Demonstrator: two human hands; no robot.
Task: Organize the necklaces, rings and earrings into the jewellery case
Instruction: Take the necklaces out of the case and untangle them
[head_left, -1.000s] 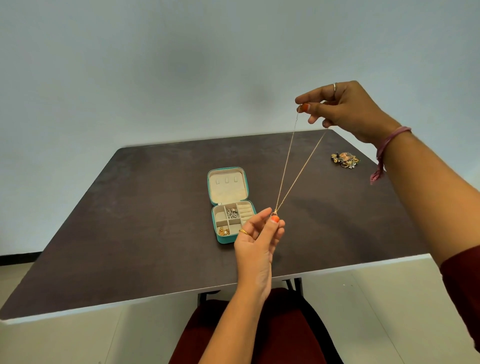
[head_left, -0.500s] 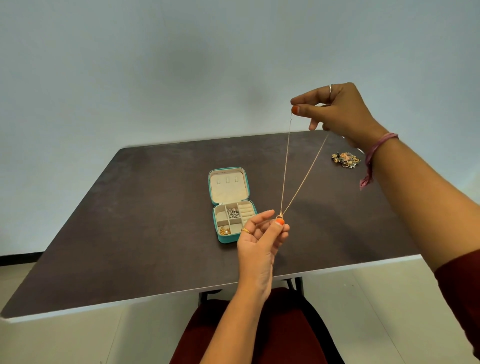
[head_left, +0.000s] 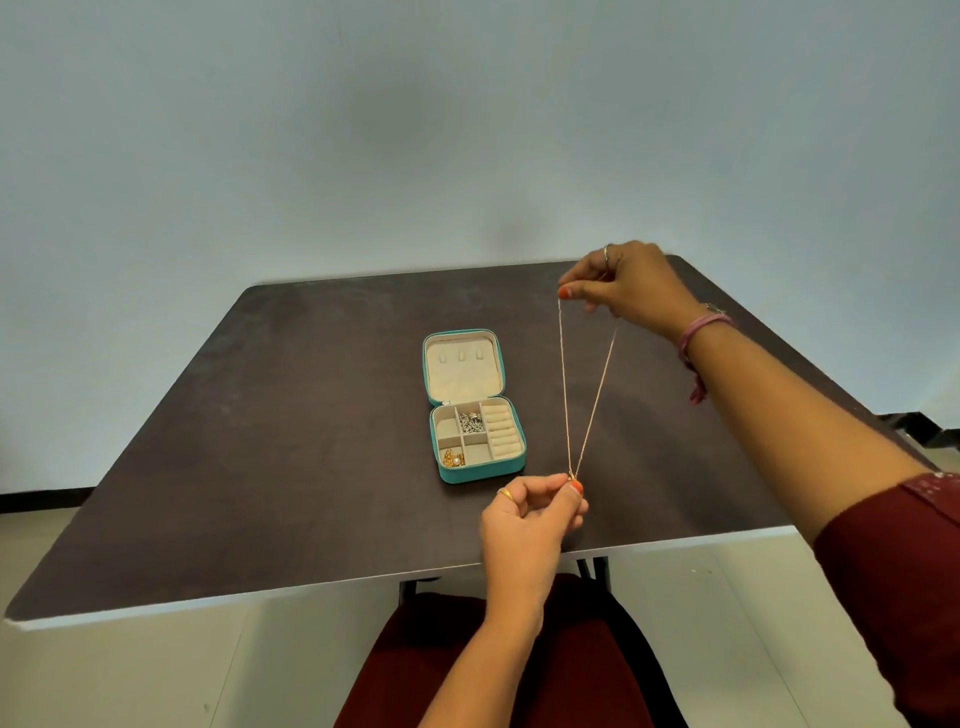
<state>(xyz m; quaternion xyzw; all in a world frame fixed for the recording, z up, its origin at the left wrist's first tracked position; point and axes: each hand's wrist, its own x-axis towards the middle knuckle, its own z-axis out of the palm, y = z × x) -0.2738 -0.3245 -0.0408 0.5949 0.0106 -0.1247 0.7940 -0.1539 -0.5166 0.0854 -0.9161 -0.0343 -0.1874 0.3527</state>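
A thin gold necklace (head_left: 564, 384) is stretched taut in a narrow V between my two hands, above the table. My right hand (head_left: 626, 283) pinches its two upper strands, raised over the table's far right. My left hand (head_left: 530, 512) pinches the pendant end near the front edge. Just left of the chain, the teal jewellery case (head_left: 485, 470) lies open on the dark table (head_left: 291, 415). Silver pieces fill a middle compartment and a gold pearl piece sits in the front-left one. The pile of loose jewellery is hidden behind my right wrist.
The case's lid (head_left: 464, 366) lies flat behind its tray, with three small hooks inside. The table's pale front edge (head_left: 260, 597) runs across below my left hand. My lap in dark red fabric (head_left: 467, 665) is under it. A plain wall stands behind.
The camera has tilted down, so the table sits lower in view. My right hand has dropped closer to the table, shortening the stretched chain. My left hand's fingers have curled in around the pendant.
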